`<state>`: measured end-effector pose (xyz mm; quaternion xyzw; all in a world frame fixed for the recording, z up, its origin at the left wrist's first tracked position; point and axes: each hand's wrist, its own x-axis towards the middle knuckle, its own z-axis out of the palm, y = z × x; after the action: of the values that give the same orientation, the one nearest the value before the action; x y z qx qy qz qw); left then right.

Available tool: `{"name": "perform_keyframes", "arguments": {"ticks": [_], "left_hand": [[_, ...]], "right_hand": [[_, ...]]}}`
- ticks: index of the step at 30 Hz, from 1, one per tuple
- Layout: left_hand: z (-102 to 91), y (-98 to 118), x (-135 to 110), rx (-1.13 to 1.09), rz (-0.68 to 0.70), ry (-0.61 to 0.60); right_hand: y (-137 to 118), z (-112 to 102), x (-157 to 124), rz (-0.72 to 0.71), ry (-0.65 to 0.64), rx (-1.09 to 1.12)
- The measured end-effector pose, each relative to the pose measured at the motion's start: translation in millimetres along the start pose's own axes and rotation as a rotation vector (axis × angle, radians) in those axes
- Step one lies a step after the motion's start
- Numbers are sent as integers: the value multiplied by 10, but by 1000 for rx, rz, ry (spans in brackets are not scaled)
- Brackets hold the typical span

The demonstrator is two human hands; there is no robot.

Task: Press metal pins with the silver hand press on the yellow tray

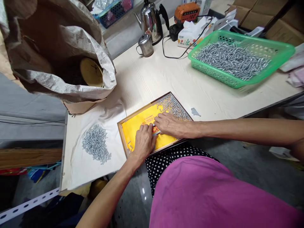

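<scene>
A shallow wooden-framed tray [123, 136] with a yellow bottom rests at the table's near edge, partly over my lap. Several small silver metal pins [172, 106] fill its far right corner. My left hand [144, 141] lies on the yellow bottom with its fingers curled down. My right hand [169, 124] lies beside it, fingers bent and pressed onto a few pins between the two hands. What either hand holds under the fingertips is hidden. A loose heap of the same pins [96, 144] lies on a white cloth [78, 167] to the left.
A green plastic basket [273, 71] full of pins stands at the back right. A big open paper sack [71, 85] with a yellow scoop inside stands at the left. A kettle [152, 19], a metal mug [145, 45], a tissue box and cardboard boxes line the far edge.
</scene>
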<state>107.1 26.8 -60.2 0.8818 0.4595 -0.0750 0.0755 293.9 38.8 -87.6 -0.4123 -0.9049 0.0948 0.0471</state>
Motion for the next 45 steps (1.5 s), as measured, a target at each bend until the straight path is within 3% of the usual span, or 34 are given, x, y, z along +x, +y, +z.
{"name": "perform_keyframes", "arguments": {"ticks": [6, 9, 15, 20, 24, 27, 30, 33, 35, 39, 45], "left_hand": [[20, 45, -2, -28, -1, -45], [56, 24, -15, -39, -4, -12], [189, -1, -200, -60, 83, 212], [258, 101, -292, -81, 123, 212], [248, 92, -360, -95, 135, 261], [194, -212, -498, -97, -23, 411], [121, -802, -698, -1, -343, 513], [91, -1425, -867, 149, -524, 431], [98, -1719, -921, 217, -542, 319], [112, -1970, -882, 256, -472, 154], [38, -2055, -755, 223, -445, 127]], "right_hand": [[-94, 15, -56, -29, -46, 101], [-70, -35, -56, -10, -55, 67], [223, -56, 57, -83, 61, 16], [412, 33, 379, -162, 167, -103], [338, 16, 506, -162, 237, -116], [167, 1, 338, -106, 276, -47], [-29, 60, 47, -122, 207, 131], [-183, 193, -174, -127, 198, 200], [-246, 286, -231, -94, 190, 212], [-303, 389, -205, -62, 170, 234], [-337, 322, -161, -79, 134, 268]]}}
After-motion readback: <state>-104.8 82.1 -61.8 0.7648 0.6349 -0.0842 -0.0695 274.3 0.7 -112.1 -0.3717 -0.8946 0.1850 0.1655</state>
